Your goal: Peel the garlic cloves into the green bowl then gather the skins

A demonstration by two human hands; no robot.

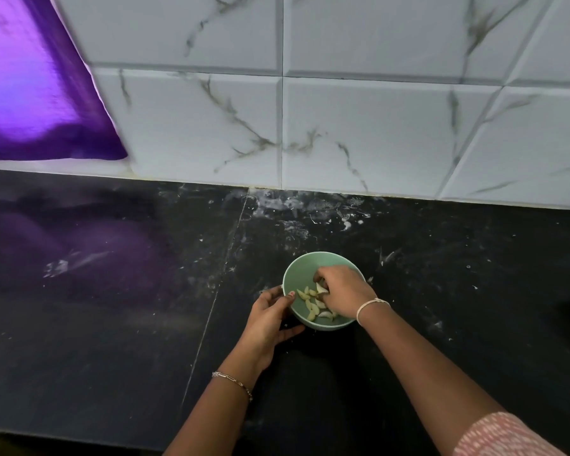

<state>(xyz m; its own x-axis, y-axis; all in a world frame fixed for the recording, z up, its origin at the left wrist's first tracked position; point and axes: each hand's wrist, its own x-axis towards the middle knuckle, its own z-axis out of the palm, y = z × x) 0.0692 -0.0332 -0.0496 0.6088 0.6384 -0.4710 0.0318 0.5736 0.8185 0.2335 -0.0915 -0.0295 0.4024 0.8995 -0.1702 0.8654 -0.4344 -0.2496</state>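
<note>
Head: left hand [266,319] at bowl [300,268] rim

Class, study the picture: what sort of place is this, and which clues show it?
Probably a home kitchen: a dark stone countertop runs along a marble-patterned tiled wall, and garlic cloves lie in a green bowl on it.

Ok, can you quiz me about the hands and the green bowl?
1. True or false: the green bowl stands on the black counter.
2. What lies in the bowl? A) garlic cloves B) eggs C) spoons
3. Fill in: the ____ hand reaches into the bowl while the left hand holds its rim.
Key: 1 true; 2 A; 3 right, the right hand.
</note>
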